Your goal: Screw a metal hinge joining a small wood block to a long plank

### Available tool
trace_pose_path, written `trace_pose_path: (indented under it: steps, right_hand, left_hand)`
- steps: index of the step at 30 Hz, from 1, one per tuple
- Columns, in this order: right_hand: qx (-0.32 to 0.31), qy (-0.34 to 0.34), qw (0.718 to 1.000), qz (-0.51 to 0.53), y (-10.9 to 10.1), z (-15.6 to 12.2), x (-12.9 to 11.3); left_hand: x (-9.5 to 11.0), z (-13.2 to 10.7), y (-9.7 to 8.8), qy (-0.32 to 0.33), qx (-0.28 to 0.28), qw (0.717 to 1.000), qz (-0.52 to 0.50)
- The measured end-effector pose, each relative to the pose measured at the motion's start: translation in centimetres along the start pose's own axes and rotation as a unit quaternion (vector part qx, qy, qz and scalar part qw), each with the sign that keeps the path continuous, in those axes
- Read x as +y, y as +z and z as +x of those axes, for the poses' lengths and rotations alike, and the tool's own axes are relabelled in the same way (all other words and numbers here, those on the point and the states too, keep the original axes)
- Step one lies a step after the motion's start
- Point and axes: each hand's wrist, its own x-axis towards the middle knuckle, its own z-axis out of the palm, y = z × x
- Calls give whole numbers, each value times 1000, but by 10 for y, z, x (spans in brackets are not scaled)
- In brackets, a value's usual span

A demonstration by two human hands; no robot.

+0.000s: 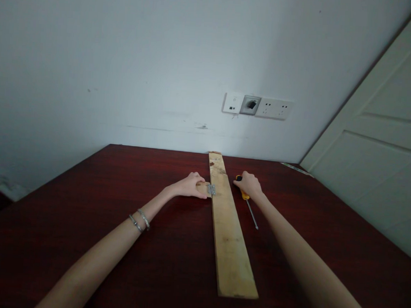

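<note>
A long pale wooden plank (229, 233) lies lengthwise on the dark red table (86, 203), running from the wall toward me. A small metal hinge (211, 189) sits on its left edge, joined to a small wooden block (203, 188). My left hand (189, 186) is closed over that block, right beside the hinge. My right hand (249, 184) rests on the table just right of the plank, fingers curled around the yellow and black handle of a screwdriver (248, 203). The screwdriver's metal shaft points back toward me along the tabletop.
A white wall stands behind the table with a row of sockets and a switch (257, 106). A pale panelled door (380, 158) leans in at the right. Two bracelets (140, 221) circle my left wrist. A thin flat strip (296, 168) lies at the table's far right corner.
</note>
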Motion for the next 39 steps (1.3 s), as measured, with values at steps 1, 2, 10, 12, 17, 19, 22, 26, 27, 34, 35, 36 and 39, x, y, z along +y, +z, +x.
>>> trace_pose_path:
  steps: [1,2,10,12,17,19,22,26,27,34,35,36,39]
  right_hand:
    - [2,1,1000,-1,1,0,-1]
    - [3,1,1000,-2,1,0,-1]
    - [5,6,1000,-8,6,0,-3]
    - [4,9,1000,-12,7,-1,-3]
    - [2,19,999,-25,6,-3,-5]
    - [1,18,999,-32,4,-4,-5]
    - [1,13,999,-39,1,-6,-6]
    - [2,11,999,-43,-2,-10,-6]
    - [2,11,999,-44,-3,-11,-6]
    - [28,5,998,-48,-28,-45,-11]
    - [39,0,998,-46,-33,-56,-12]
    - [47,-9,998,-35,-37,-69,-13]
    - [50,-43,998,9,-39,-112,-13]
  left_hand:
    - [0,0,0,1,0,1000,0]
    - [-1,0,0,2,-1,1000,-1]
    - [-1,1,0,-1,-4,1000,-4]
    - [-1,1,0,-1,-6,1000,-4]
    - [-2,1,1,6,-2,1000,-1]
    - [-2,1,2,7,1,1000,-2]
    - [-2,1,2,5,0,1000,-5]
    - [-2,1,2,4,-1,1000,-7]
    - [-2,1,2,4,-1,1000,-6]
    - [-2,1,0,1,-3,1000,-2]
    - [-2,1,0,0,-3,1000,-3]
    - [-2,1,0,0,-2,1000,-4]
    - [-3,2,1,2,5,1000,-7]
